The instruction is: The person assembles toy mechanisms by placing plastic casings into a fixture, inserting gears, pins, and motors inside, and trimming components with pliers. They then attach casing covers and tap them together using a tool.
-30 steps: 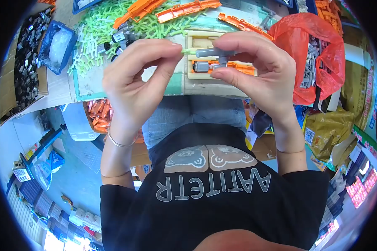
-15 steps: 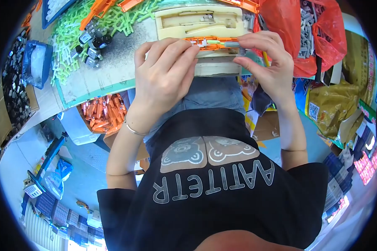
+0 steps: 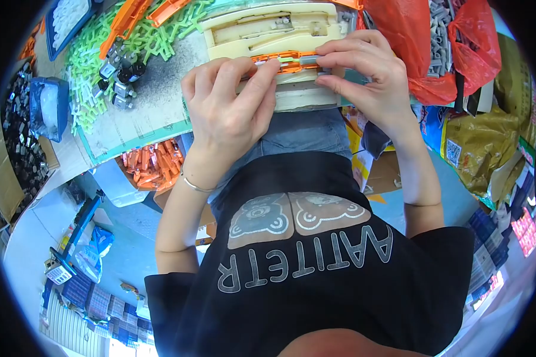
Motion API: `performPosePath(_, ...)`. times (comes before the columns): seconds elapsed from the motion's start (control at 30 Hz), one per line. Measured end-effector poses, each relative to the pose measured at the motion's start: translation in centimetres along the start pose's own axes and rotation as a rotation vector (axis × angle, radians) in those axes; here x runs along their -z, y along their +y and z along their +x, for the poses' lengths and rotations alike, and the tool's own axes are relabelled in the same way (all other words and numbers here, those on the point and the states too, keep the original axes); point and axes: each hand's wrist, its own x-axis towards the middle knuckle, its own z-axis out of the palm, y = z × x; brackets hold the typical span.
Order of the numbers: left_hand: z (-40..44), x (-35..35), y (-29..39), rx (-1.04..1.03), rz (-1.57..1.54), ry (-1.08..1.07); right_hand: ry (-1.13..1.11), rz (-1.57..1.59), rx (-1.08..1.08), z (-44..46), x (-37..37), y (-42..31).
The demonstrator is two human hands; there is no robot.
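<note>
An orange plastic shell (image 3: 290, 69) lies open along the front of a cream mould block (image 3: 262, 41). Inside it run a light green plastic stick (image 3: 288, 59) and a grey plastic tube (image 3: 308, 60). My left hand (image 3: 227, 98) is closed over the shell's left end, its fingertips pressed down there and hiding that part. At the other end, my right hand (image 3: 369, 74) has its fingers on the right tip of the grey tube, with the thumb lower, beside the block's edge.
Light green sticks (image 3: 83, 71) are heaped at the left, beside small grey-and-black parts (image 3: 124, 74) and more orange shells (image 3: 125, 24). A red bag (image 3: 422, 65) of grey tubes stands at the right. Orange pieces (image 3: 152, 163) fill a box below the table edge.
The whole view has shifted, moving block and hands slightly left. My left fingertips now cover the white piece that showed in the shell. My right fingers stay at the grey tube.
</note>
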Motion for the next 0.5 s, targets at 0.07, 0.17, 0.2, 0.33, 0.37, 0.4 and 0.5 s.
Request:
performPosePath(0.07, 0.0, 0.1, 0.0, -0.003, 0.02, -0.012, -0.023, -0.005, 0.004, 0.3, 0.2, 0.0)
performPosePath(0.17, 0.1, -0.1, -0.1, -0.038, 0.054, -0.004, -0.057, -0.079, 0.039, 0.4, 0.6, 0.2)
performPosePath(0.2, 0.1, -0.1, -0.1, -0.037, 0.053, -0.006, -0.045, -0.097, 0.025, 0.3, 0.8, 0.4)
performPosePath(0.33, 0.0, -0.1, 0.0, -0.049, 0.07, -0.005, 0.002, -0.252, 0.014, -0.4, 0.5, 0.5)
performPosePath(0.37, 0.1, -0.1, 0.0, -0.056, 0.082, -0.004, 0.004, -0.254, 0.014, -0.6, 0.3, 0.5)
performPosePath(0.4, 0.1, 0.0, 0.0, -0.06, 0.082, 0.001, 0.032, -0.278, 0.038, -0.9, 0.1, 0.6)
performPosePath(0.5, 0.3, 0.5, 0.0, -0.028, 0.049, -0.029, 0.059, -0.339, 0.116, -1.3, -0.1, 0.9)
